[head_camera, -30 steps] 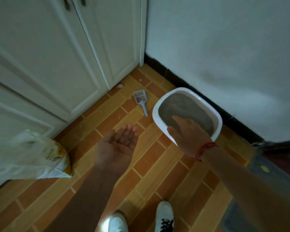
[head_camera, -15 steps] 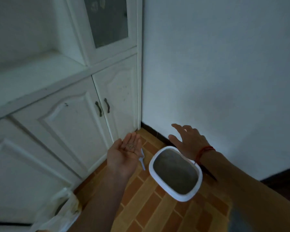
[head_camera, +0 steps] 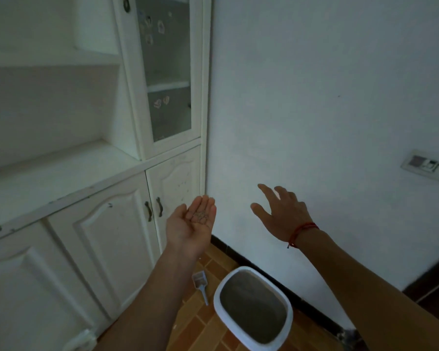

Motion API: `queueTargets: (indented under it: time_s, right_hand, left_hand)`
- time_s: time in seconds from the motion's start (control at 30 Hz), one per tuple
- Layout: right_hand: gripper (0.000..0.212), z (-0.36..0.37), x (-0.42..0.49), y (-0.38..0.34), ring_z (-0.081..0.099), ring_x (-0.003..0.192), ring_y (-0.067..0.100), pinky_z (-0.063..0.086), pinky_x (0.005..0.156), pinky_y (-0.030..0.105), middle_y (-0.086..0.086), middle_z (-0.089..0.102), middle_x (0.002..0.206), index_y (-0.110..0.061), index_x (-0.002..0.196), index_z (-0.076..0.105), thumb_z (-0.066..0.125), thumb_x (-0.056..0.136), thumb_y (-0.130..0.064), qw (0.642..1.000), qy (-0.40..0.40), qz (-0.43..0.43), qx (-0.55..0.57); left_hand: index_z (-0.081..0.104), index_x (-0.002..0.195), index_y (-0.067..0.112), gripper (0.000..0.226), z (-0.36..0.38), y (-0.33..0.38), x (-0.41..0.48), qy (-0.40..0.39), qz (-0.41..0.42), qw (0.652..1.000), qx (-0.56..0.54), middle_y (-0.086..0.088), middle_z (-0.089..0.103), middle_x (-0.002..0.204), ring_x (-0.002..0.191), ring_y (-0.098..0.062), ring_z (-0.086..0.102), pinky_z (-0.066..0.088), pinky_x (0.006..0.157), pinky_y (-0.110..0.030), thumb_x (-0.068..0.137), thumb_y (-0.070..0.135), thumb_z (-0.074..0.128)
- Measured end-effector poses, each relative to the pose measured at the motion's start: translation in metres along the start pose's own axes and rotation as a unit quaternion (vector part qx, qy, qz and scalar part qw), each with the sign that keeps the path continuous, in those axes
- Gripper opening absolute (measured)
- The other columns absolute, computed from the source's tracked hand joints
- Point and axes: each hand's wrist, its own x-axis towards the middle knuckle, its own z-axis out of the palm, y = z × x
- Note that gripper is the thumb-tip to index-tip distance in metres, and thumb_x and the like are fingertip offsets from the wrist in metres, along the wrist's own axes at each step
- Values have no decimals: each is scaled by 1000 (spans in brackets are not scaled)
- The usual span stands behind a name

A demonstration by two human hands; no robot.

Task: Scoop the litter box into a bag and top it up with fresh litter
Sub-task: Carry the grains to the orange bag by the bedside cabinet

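Note:
A white litter box [head_camera: 288, 314] filled with grey litter sits on the tiled floor by the wall, low in the view. A grey-blue scoop [head_camera: 201, 283] lies on the floor just left of it. My left hand [head_camera: 192, 224] is raised palm up with fingers straight, and a few litter grains [head_camera: 199, 216] rest on the palm. My right hand [head_camera: 280, 211] hovers palm down in front of the wall, fingers spread, holding nothing. A red string circles its wrist. Both hands are well above the box.
White cabinets [head_camera: 107, 239] with two dark handles stand at the left, with a glass-door unit [head_camera: 167, 72] above. A white wall fills the right, with a socket plate [head_camera: 425, 165]. A bit of a white bag [head_camera: 83, 338] shows at the bottom left.
The view has tilted up from the floor to the cabinet and wall. Both hands rose with it; the right hand left the litter box rim. The bag has nearly slipped out of view.

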Motion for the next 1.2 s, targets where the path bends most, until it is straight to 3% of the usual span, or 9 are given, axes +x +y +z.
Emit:
queueTargets:
  time_s: [0.57,0.7,0.83,1.0,1.2]
  right_hand:
    - [62,-38,-57,118,23,141,28,28,109,46,12,21,157,-35,152,18,30,96,-60,993,41,100,-55]
    - [75,-46,-82,134,25,141,30,30,107,47,14,24,155,-35,151,20,10,85,-69,985,52,144,-84]
    - [79,-57,-106,138,24,141,32,30,108,49,15,24,156,-34,151,19,5,82,-69,970,67,198,-128]
    - [64,-65,-153,132,21,142,33,25,111,51,13,22,157,-35,151,20,25,94,-64,947,70,275,-151]
    - [76,-81,-236,124,25,139,32,28,108,50,12,27,154,-35,149,25,10,83,-69,914,76,363,-165]
  left_hand:
    - [62,110,-7,38,48,-125,5,-48,-98,993,38,-22,67,111,106,-34,63,50,93,-42,105,22,38]
    - [63,108,-7,38,58,-147,2,-65,-129,988,57,-22,72,101,103,-34,66,53,85,-42,105,22,38]
    - [64,103,-6,40,61,-162,-2,-98,-175,976,84,-20,73,91,94,-33,70,54,85,-42,105,22,36]
    - [64,102,-5,41,59,-176,-18,-123,-244,955,112,-20,71,94,100,-33,66,52,89,-42,105,23,34]
    - [63,103,-5,40,52,-215,-58,-143,-331,921,146,-20,70,97,101,-33,66,52,91,-42,105,22,34]
